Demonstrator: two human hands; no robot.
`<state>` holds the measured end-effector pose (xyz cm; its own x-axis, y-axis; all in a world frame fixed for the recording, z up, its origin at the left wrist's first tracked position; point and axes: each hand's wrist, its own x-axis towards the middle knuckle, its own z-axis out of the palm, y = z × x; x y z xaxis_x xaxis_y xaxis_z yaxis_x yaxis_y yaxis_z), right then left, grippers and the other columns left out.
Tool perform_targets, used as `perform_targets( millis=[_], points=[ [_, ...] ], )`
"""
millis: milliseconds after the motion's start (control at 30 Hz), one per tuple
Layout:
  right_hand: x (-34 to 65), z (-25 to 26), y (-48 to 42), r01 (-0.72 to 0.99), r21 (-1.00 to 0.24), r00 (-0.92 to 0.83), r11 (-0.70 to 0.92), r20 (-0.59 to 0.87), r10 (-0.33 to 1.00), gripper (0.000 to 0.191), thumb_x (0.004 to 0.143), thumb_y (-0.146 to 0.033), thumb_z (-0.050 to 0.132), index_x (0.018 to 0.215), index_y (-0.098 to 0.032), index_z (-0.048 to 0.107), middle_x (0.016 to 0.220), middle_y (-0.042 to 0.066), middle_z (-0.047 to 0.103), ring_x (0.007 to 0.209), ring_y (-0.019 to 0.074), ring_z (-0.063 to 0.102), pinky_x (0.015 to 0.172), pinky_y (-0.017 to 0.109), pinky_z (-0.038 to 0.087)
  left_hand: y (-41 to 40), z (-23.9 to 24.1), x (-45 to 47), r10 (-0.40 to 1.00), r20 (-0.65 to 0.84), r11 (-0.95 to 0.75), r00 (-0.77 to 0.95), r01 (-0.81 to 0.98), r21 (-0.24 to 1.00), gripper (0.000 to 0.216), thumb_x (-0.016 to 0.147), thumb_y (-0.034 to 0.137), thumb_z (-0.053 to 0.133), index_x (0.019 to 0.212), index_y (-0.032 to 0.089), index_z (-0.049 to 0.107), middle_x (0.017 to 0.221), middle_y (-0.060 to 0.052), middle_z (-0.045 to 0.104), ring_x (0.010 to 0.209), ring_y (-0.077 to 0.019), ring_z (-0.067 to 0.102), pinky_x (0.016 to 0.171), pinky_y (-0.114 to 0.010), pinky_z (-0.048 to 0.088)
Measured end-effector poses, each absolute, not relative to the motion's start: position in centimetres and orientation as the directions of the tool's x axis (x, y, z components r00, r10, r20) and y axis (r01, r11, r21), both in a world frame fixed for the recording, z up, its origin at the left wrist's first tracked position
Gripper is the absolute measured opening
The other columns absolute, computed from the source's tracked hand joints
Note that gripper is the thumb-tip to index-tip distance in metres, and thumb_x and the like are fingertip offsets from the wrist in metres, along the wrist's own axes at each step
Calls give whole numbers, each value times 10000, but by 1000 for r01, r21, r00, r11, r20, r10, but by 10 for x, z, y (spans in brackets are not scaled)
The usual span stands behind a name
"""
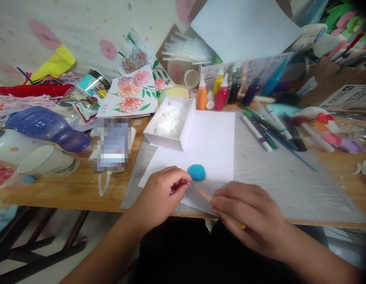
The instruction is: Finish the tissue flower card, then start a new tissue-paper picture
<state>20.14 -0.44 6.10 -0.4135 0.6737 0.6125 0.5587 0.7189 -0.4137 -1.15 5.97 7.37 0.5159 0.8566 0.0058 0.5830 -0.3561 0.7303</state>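
A blue rounded lump (pixel 196 172) with a fuzzy-looking surface lies on white paper (pixel 216 138). Just below and left of it, my left hand (pixel 160 193) is closed in a pinch, its fingertips close to the lump's lower edge. What those fingertips hold, if anything, is too small to make out. My right hand (pixel 248 217) grips a slim tool with a pale wooden handle (pixel 204 194), its thin front end pointing toward my left fingertips. The tool's rear end shows below my right fingers.
A white box (pixel 168 139) with crumpled white material stands on the paper. Beneath lies a grey cutting mat (pixel 265 185). Several markers (pixel 256 132) lie at right, paint bottles (pixel 201 92) behind. At left are a paper cup (pixel 47 159) and a blurred-out device (pixel 112 146) with a cable.
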Motion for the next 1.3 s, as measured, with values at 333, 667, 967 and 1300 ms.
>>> perform_targets(
  millis=[333,667,967,1300],
  points=[
    [202,62,-7,603,-415,-328,681,650,686,135,846,-95,563,959,-167,585,799,57,682,711,156,634,591,277,504,61,63,15,925,84,-259,370,454,853,82,793,168,645,832,230,681,806,15,677,737,-128,625,688,-251,499],
    [200,55,-5,638,-381,-363,669,618,698,148,832,-95,568,971,-142,593,816,64,656,700,161,588,574,284,458,65,61,18,947,1,-157,320,462,873,94,753,172,673,817,239,690,779,20,675,722,-130,605,664,-261,465],
    [197,57,-4,669,-362,-365,649,600,712,99,864,-116,534,917,-141,613,782,59,655,652,153,568,553,278,438,64,64,16,934,17,-197,356,477,856,104,806,192,619,881,236,675,837,13,673,767,-139,593,692,-272,460],
    [194,54,-3,677,-346,-381,649,591,712,98,852,-103,550,936,-130,593,795,65,659,673,165,557,568,292,439,60,66,-7,889,150,-412,433,610,677,175,888,165,521,1000,260,617,938,33,647,823,-113,577,762,-251,454]
  ],
)
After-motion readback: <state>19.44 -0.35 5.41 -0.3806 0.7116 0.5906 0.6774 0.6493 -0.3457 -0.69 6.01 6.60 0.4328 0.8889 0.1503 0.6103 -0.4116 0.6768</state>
